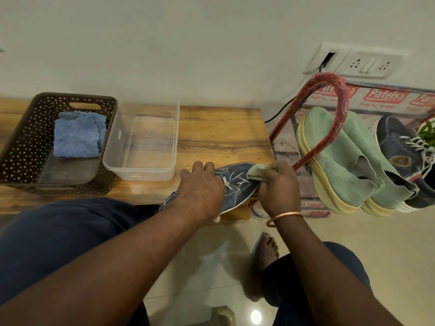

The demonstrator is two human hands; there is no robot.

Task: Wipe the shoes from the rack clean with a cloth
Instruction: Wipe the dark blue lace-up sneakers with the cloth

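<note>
Head view, seated person at a low wooden table. The denim shoe, dark blue with white laces, lies at the table's near right corner; its heel end juts past the near edge and its toe points toward the right edge. The left hand lies over the shoe's middle, fingers curled across the far side and thumb tucked beneath, holding it fast; the right hand, a copper bangle at its wrist, pinches a bunched green cloth against the toe.

Edges and room: a bare stretch of tabletop lies beyond the shoe, bounded on the left by a clear plastic tub; touching the tub's left side stands a brown perforated basket with a folded blue cloth inside. Just right of the table edge rises the red rack, close to the right hand; it carries a pair of green knit shoes with yellow soles and, further right, a dark blue laced shoe. Open tiled floor lies below the rack; a bare foot rests on it between the knees.

Writing: a sheet of packaging behind the rack bears "Patelsa" in white on red, repeated, with a smaller line beneath too blurred to read; above it a wall socket plate is mounted, and a black cable runs down from it.
</note>
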